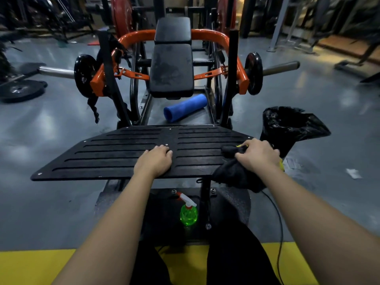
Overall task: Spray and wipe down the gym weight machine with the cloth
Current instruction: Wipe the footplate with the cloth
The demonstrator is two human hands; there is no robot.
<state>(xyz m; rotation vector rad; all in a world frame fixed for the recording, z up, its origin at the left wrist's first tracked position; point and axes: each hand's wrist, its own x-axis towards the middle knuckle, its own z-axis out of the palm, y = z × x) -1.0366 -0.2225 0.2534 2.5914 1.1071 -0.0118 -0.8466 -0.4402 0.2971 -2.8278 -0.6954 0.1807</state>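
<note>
The weight machine has a black ribbed foot plate [115, 153] in front of me, a black padded seat [171, 68] and an orange frame [238, 66] behind it. My left hand [155, 161] rests flat on the plate near its front edge, fingers relaxed. At the plate's right end my right hand [257, 154] grips a dark cloth [236, 173] that hangs over the plate's corner. A green spray bottle [188, 212] with a white and red trigger stands on the machine's base below the plate, between my arms.
A blue foam roller [185, 108] lies on the machine's base under the seat. A black bin bag [287, 126] stands right of the plate. Weight plates [20, 90] lie on the grey floor at the left. A yellow strip [30, 266] runs along the near floor.
</note>
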